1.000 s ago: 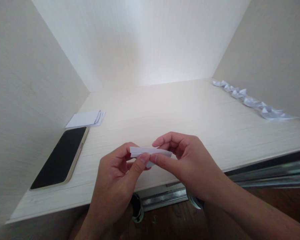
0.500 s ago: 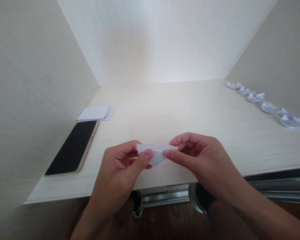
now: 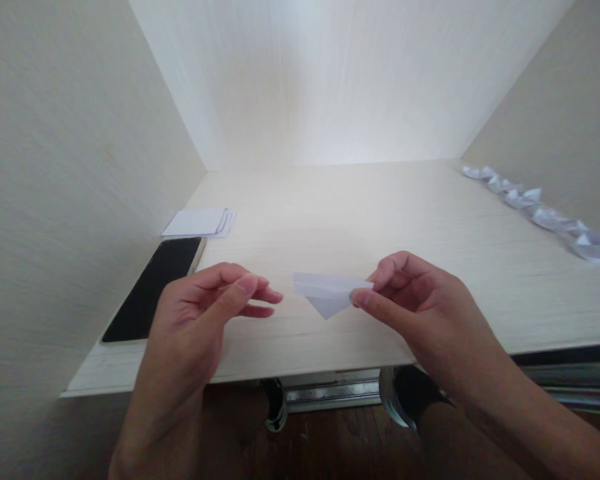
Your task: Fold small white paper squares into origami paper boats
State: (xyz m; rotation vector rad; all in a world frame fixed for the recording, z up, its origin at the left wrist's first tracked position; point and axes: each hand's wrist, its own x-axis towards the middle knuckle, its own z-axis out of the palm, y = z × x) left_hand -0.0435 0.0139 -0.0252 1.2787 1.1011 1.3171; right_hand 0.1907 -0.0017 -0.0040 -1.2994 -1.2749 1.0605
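Observation:
A small white folded paper [image 3: 327,293], with a straight band along its top and a point facing down, is held above the table near its front edge. My right hand [image 3: 420,300] pinches its right end between thumb and forefinger. To the left of the paper, apart from it, is my left hand [image 3: 205,307]. It holds nothing; its thumb lies near the bent forefinger and the other fingers are stretched towards the paper.
A black phone [image 3: 153,287] lies at the left, partly behind my left hand. Beyond it sits a stack of white paper [image 3: 195,223]. Several folded white paper shapes [image 3: 525,198] line the right wall. Walls enclose the pale table [image 3: 330,213] on three sides.
My left hand has let go of the folded paper and moved left. My right hand has shifted slightly right and up with the paper, which now tilts a little.

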